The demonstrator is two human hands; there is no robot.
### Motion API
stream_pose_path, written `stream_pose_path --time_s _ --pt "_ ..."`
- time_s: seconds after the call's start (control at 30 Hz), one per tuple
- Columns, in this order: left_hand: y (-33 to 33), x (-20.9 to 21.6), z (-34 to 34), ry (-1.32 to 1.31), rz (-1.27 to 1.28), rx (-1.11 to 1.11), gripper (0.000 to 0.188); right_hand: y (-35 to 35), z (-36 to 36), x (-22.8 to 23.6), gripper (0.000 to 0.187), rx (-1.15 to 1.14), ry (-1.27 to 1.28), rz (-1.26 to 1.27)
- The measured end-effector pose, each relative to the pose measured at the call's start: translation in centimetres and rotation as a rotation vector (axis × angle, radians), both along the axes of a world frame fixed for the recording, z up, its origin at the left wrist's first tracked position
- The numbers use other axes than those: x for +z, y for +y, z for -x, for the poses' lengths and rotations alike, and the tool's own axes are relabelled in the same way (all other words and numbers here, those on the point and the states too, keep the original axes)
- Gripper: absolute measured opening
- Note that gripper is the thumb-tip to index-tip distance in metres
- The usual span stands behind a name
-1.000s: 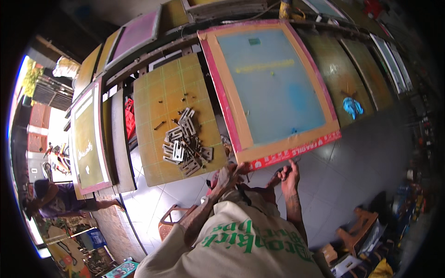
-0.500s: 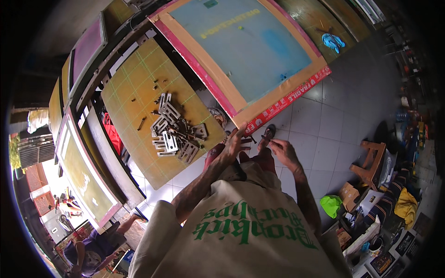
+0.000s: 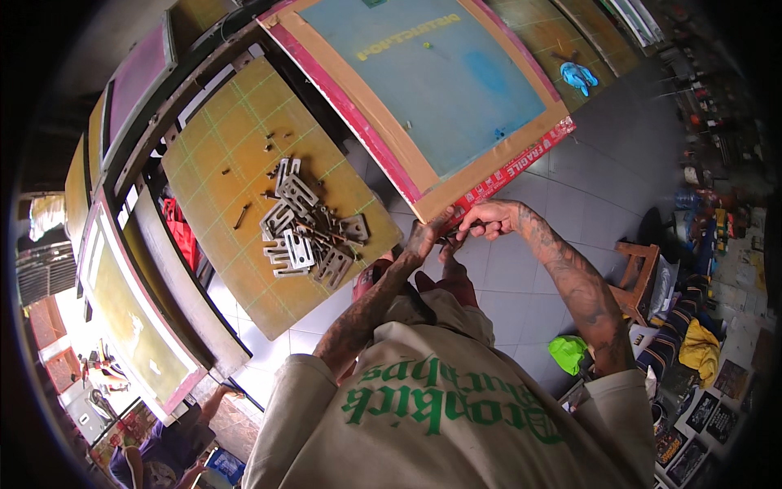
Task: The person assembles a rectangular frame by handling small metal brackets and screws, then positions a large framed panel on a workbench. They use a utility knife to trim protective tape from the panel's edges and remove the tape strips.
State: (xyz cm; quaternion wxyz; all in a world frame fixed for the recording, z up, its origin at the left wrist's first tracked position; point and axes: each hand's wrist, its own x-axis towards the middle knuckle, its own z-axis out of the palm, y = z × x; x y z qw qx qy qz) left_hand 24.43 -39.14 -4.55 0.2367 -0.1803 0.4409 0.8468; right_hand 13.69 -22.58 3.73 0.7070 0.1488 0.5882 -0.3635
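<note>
My left hand (image 3: pixel 426 235) is at the near corner of a screen-printing frame (image 3: pixel 420 186), fingers curled at its edge. A small dark thing shows between my two hands, too small to make out. My right hand (image 3: pixel 491 218) is closed in a pinch beside the left, close under the red-taped edge; what it pinches is hidden. The screen has a grey-blue mesh (image 3: pixel 440 90) bordered by brown tape. On the yellowish board (image 3: pixel 244 285) to the left lies a heap of slotted metal brackets (image 3: pixel 298 249) with several bolts (image 3: pixel 241 215) scattered around.
A blue crumpled cloth (image 3: pixel 578 77) lies on another board at the far right. More screen frames (image 3: pixel 138 301) stand at the left. A wooden stool (image 3: pixel 637 281), a bright green bag (image 3: pixel 568 354) and a yellow cloth (image 3: pixel 698 350) are at the right. Another person (image 3: pixel 167 452) is at the lower left.
My right hand has moved up and left to the frame's corner, its forearm swinging out to the right. My left hand stays near that corner. The view has shifted slightly.
</note>
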Motion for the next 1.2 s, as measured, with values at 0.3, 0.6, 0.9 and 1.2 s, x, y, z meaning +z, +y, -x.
stream_pose_path --time_s 0.3,0.6,0.9,1.2 --pt "0.9 -0.2 -0.2 -0.080 -0.005 0.083 0.042 -3.4 0.6 0.1 0.018 0.052 -0.077 -0.169" --pt "0.1 1.3 -0.1 -0.078 0.102 -0.001 0.050 -7.5 -7.3 0.9 0.005 -0.544 0.119 -0.345" --pt "0.1 2.1 -0.4 -0.103 0.116 -0.001 0.053 -4.0 -7.3 -1.1 0.013 -0.792 -0.294 0.019" --pt "-8.5 9.5 3.0 0.738 1.020 -0.956 0.031 -3.5 -10.1 -2.0 0.019 -1.121 -0.216 0.125"
